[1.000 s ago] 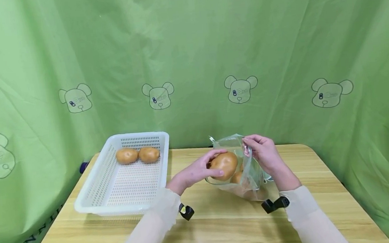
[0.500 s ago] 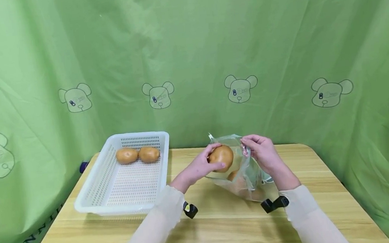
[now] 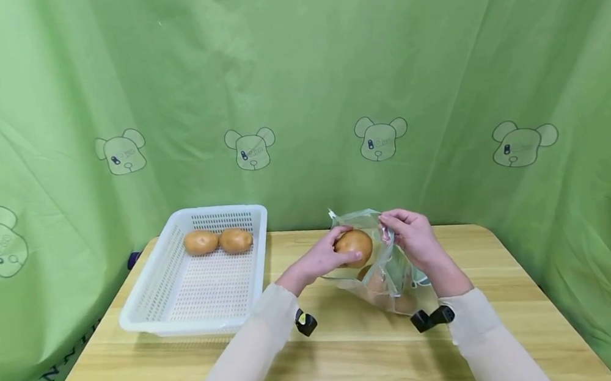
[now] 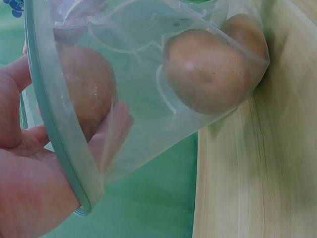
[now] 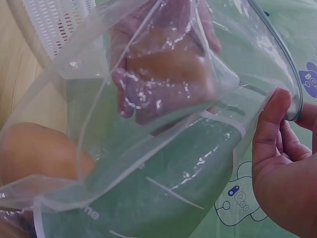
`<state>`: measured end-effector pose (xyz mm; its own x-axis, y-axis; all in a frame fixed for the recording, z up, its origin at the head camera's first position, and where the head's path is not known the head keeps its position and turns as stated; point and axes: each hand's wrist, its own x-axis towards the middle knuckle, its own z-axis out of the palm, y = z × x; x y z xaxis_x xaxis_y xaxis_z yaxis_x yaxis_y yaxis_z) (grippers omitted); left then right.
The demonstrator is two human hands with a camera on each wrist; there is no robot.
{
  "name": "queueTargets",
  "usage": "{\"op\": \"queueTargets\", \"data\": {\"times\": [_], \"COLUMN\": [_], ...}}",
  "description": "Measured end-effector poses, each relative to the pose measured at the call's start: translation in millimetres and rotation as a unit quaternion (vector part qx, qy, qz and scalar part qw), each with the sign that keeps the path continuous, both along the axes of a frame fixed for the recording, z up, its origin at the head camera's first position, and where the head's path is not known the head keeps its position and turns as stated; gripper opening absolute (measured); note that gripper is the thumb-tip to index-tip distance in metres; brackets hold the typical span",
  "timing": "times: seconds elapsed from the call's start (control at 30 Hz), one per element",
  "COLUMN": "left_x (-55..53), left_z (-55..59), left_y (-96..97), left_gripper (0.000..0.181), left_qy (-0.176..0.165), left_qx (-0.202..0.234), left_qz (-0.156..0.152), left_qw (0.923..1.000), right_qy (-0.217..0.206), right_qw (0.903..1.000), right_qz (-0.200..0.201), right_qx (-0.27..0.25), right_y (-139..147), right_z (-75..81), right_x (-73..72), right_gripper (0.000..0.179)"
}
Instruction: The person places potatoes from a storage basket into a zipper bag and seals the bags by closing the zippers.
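And here's my left hand, fingers and thumb curved round a smooth, orange-brown, rounded potato, inside the mouth of a clear, crinkly plastic bag with a pale green rim! From my left wrist, that rim crosses right over my hand, a firm band against the thin film, my fingertips showing hazily through it.

Over on the other side, my right hand has the bag's edge pinched between thumb and fingers, the sheet creased and glinting below. Down in the bag's lower end sit more potatoes: a plump, finely speckled one pressed against another, partly hidden behind it, both apart from the one I hold.

To the left, a white, slotted plastic basket, rectangular with rounded corners, holds two glossy oval potatoes side by side at its far end. All of it rests on a pale wood-grain table, and behind hangs a softly rippled green curtain printed with outlined bear heads.
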<state>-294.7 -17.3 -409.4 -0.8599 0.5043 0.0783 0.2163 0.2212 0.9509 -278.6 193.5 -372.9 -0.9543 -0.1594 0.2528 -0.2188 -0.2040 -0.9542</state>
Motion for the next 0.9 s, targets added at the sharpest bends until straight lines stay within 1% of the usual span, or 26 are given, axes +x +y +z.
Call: {"op": "queueTargets", "data": {"times": [0.1,0.2,0.27,0.4,0.47,0.53,0.63,0.8,0.9], "left_x": [0.0,0.0,-0.1,-0.7,-0.8,-0.1,0.7,1.5,2.8], "left_z": [1.9,2.7,2.7,2.7,3.0,3.8,5.3,11.1,15.6], "left_y": [0.2,1.0,2.2,6.3,8.0,8.4,7.3,4.5,3.1], "left_gripper": [0.069,0.068,0.066,0.059,0.057,0.053,0.046,0.038,0.037], "left_qy": [-0.001,-0.009,-0.021,-0.056,-0.062,-0.057,-0.036,0.000,0.013], "left_qx": [-0.001,0.000,0.013,0.058,0.069,0.070,0.059,0.041,0.030], "left_qz": [-0.003,-0.003,-0.003,-0.004,-0.002,0.001,-0.002,-0.016,-0.025], "left_qw": [1.0000,1.0000,0.9997,0.9968,0.9957,0.9959,0.9976,0.9990,0.9991], "right_qy": [0.001,0.000,0.001,0.000,0.000,0.001,0.003,0.006,0.009], "right_qw": [1.0000,0.9999,0.9999,0.9998,0.9998,0.9998,0.9995,0.9990,0.9991], "right_qz": [0.000,0.002,0.004,0.005,0.003,0.001,0.001,0.003,0.001], "right_qx": [-0.006,-0.010,-0.012,-0.017,-0.017,-0.020,-0.031,-0.043,-0.042], "right_y": [0,1,1,2,2,3,4,5,6], "right_z": [1.1,1.3,1.4,1.5,1.6,1.5,1.1,0.7,0.5], "right_x": [-0.1,-0.1,0.0,0.0,0.1,-0.4,-1.2,-2.1,-2.3], "right_gripper": [0.011,0.011,0.011,0.012,0.012,0.013,0.013,0.011,0.011]}}
